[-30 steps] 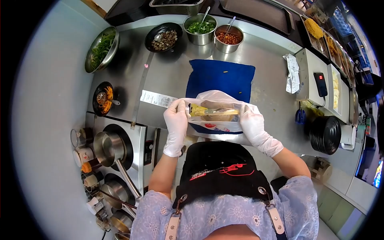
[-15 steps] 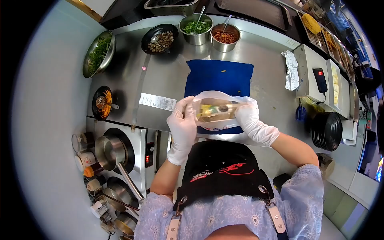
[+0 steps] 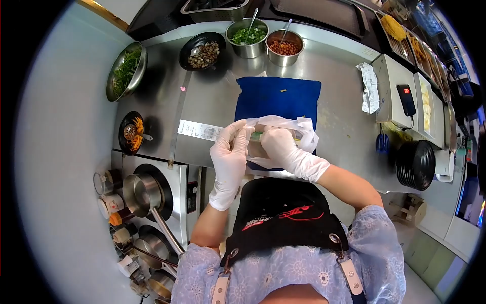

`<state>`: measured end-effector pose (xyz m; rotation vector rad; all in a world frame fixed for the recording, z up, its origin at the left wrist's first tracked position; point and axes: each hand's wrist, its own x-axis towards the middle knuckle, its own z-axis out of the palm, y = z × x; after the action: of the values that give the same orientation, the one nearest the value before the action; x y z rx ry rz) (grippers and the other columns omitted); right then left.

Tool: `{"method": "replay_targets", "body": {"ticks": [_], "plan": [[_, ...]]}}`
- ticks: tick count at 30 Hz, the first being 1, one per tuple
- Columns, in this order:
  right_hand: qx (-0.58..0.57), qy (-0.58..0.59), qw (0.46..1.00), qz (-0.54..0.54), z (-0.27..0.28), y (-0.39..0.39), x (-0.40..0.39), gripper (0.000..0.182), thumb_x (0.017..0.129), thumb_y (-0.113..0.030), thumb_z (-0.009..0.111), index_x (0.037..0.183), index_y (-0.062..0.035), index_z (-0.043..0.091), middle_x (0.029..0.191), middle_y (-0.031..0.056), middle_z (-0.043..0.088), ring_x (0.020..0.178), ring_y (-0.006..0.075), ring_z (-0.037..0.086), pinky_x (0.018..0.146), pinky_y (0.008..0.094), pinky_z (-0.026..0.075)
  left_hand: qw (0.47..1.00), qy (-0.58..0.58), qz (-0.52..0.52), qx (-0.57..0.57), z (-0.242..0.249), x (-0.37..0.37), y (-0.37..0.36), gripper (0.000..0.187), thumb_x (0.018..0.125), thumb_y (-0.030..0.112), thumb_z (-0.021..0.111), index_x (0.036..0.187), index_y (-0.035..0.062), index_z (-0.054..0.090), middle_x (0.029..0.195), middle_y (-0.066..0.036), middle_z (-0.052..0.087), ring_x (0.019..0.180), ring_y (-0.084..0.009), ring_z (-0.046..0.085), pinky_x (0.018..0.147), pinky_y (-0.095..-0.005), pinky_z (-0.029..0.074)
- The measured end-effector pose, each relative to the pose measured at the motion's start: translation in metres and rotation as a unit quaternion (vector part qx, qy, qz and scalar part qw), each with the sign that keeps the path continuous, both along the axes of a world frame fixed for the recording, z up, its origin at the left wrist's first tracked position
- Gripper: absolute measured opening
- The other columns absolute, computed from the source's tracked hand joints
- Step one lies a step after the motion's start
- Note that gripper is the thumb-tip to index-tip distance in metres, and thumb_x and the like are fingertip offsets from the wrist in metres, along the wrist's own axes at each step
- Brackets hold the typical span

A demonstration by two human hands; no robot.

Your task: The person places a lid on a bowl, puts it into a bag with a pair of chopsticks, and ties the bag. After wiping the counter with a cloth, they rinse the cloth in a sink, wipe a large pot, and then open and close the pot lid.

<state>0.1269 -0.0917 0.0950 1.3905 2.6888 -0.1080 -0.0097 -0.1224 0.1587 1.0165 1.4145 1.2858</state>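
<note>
Here, bag [image 3: 298, 127] (plastic) between both hands [image 3: 253, 147]

Two gloved hands, left hand [image 3: 230, 147] and right hand [image 3: 278, 144] close together, fingers curled, forearms bent inward

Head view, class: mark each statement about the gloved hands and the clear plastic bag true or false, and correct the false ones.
1. Both gloved hands, left hand and right hand, grip the clear plastic bag. True.
2. The bag is over a red mat. False: the rectangular mat is blue.
3. A white paper receipt lies left of the hands. True.
4. The hands are bare. False: both wear white gloves.
</note>
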Motion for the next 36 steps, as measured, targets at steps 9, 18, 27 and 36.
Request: {"method": "replay_targets", "body": {"ticks": [9,18,27,36], "plan": [[0.143,0.254,0.900,-0.324,0.026,-0.038,0.095,0.039,0.065,-0.032,0.079,0.086,-0.0045,0.061,0.078,0.0101,0.058,0.073,0.0299,0.058,0.068,0.0404,0.046,0.987,0.045,-0.116,-0.098,-0.002,-0.043,0.004,0.049,0.081,-0.002,0.065,0.126,-0.0056,0.047,0.101,-0.011,0.065,0.088,-0.0127,0.062,0.079,-0.0232,0.048],[-0.299,0.659,0.540,-0.431,0.021,-0.031,0.102,0.009,0.085,-0.012,0.061,0.084,-0.0055,0.067,0.081,0.0007,0.065,0.067,0.0059,0.050,0.063,0.0214,0.040,0.977,0.057,-0.132,-0.159,0.011,-0.053,0.012,0.022,0.086,0.021,0.065,0.085,-0.0003,0.068,0.068,-0.003,0.064,0.070,-0.0079,0.056,0.071,-0.0235,0.043],[0.119,0.188,0.942,-0.251,0.056,-0.032,0.044,0.030,0.067,-0.028,0.074,0.079,-0.0041,0.061,0.084,0.0088,0.056,0.089,0.0276,0.051,0.077,0.0408,0.038,0.976,0.026,-0.173,-0.132,0.032,-0.033,0.012,0.018,0.086,0.018,0.066,0.090,0.0004,0.067,0.072,-0.003,0.065,0.068,-0.0065,0.056,0.071,-0.0216,0.044],[-0.193,0.646,0.638,-0.372,0.057,-0.042,0.078,0.011,0.081,-0.008,0.063,0.086,-0.0003,0.068,0.086,0.0040,0.064,0.091,0.0157,0.057,0.083,0.0272,0.043,0.971,0.011,-0.186,-0.149,0.035,-0.039,0.012,0.019,0.087,0.014,0.064,0.099,-0.0005,0.064,0.078,-0.003,0.063,0.074,-0.0088,0.057,0.076,-0.0234,0.043]]}}
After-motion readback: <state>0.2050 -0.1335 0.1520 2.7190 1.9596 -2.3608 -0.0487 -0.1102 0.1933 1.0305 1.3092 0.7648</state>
